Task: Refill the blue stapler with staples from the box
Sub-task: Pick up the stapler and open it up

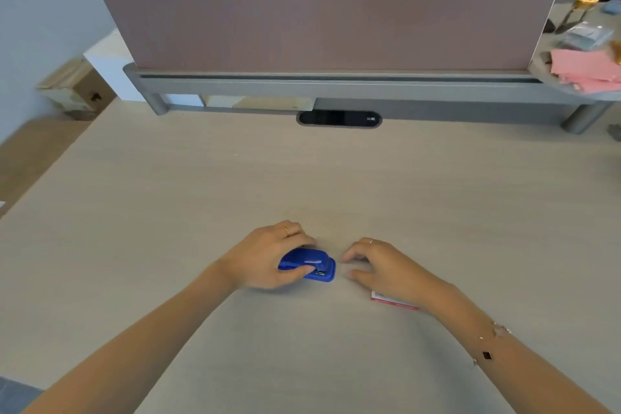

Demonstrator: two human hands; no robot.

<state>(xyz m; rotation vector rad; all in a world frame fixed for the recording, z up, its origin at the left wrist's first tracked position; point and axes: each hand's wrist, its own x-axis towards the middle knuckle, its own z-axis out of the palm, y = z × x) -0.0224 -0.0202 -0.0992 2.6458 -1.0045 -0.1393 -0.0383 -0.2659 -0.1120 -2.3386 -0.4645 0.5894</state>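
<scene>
The small blue stapler (314,264) lies on the pale desk (302,178) near the front middle, its nose pointing right. My left hand (265,257) grips it from the left, thumb on the near side and fingers curled over the far side. Just to the right, my right hand (383,267) hovers with fingers curved and apart, holding nothing, a short gap from the stapler's nose. A red and white staple box (391,301) lies flat on the desk, mostly hidden under my right wrist.
A pink-grey divider panel (329,10) on a grey shelf rail (336,84) closes off the far edge of the desk. A black cable slot (339,118) sits below it. Pink papers (584,69) and a plastic packet (584,35) lie at the far right.
</scene>
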